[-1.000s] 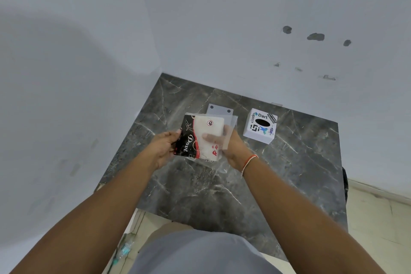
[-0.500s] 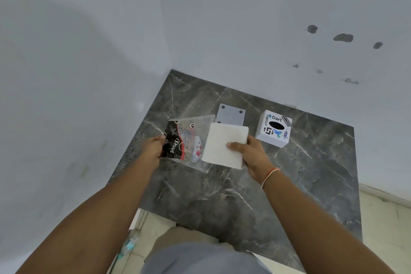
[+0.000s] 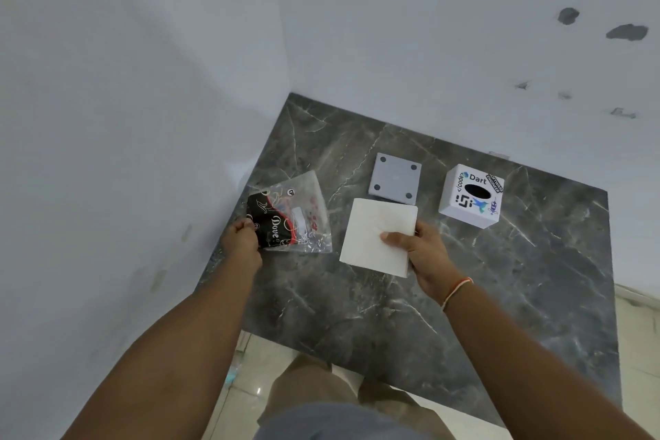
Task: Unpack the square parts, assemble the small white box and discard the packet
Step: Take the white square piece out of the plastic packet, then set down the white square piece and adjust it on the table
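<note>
The left hand (image 3: 243, 239) is closed in a pinch on the near left edge of the packet (image 3: 291, 216), a clear plastic sleeve with black and red printing that is held up above the marble table (image 3: 500, 279); the right hand (image 3: 423, 254) is closed on a white square part (image 3: 378, 236), with the thumb laid across its upper face and the fingers hidden beneath. With the small white box (image 3: 471, 195) taken as the landmark, the white square is held to its near left, the grey square plate (image 3: 394, 177) with four round corner marks lies flat on the table just to its left, and the packet is held well to its left, close to the wall. The box itself stands on the table with its stickered face and dark oval opening turned upward. The unpacking step is judged to be in hand, with the white square already outside the packet. Whether anything is left inside the sleeve cannot be told through the printing. The next move is judged to call for the white square to be brought to the box or set down beside the grey plate, and for the packet to be put aside for discarding.
</note>
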